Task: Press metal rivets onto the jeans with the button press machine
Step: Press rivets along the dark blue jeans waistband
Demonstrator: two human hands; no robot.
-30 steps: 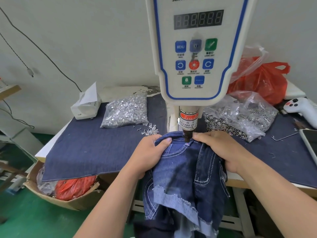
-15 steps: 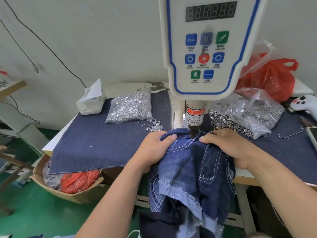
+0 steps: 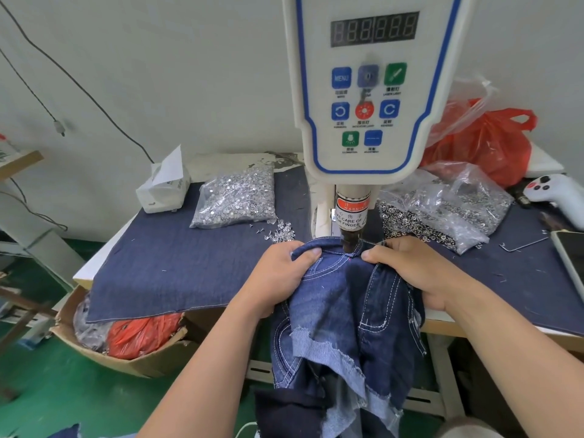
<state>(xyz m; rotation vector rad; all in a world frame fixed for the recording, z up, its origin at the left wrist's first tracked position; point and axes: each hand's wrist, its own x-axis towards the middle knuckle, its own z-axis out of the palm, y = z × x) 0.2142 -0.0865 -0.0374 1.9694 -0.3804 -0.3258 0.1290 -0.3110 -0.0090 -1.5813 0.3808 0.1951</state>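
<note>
Dark blue jeans (image 3: pixel 341 298) with white stitching hang off the table's front edge, their top seam lying under the punch of the white button press machine (image 3: pixel 366 90). The dark punch tip (image 3: pixel 350 240) touches the denim at a pocket corner. My left hand (image 3: pixel 281 273) grips the jeans just left of the punch, thumb on top. My right hand (image 3: pixel 410 267) grips the fabric just right of the punch, thumb pointing at it. A clear bag of silver rivets (image 3: pixel 237 197) lies at the left, with a few loose rivets (image 3: pixel 281 232) near my left hand.
A second bag of metal ring parts (image 3: pixel 439 213) lies right of the machine, a red plastic bag (image 3: pixel 483 143) behind it. A white tissue box (image 3: pixel 164 188) stands back left. A white handheld device (image 3: pixel 556 191) and a tablet edge (image 3: pixel 572 260) sit far right. A cardboard box (image 3: pixel 126 349) sits below left.
Both hands keep their grip on the jeans beside the punch; my right thumb has drawn closer to it. The view has shifted slightly.
</note>
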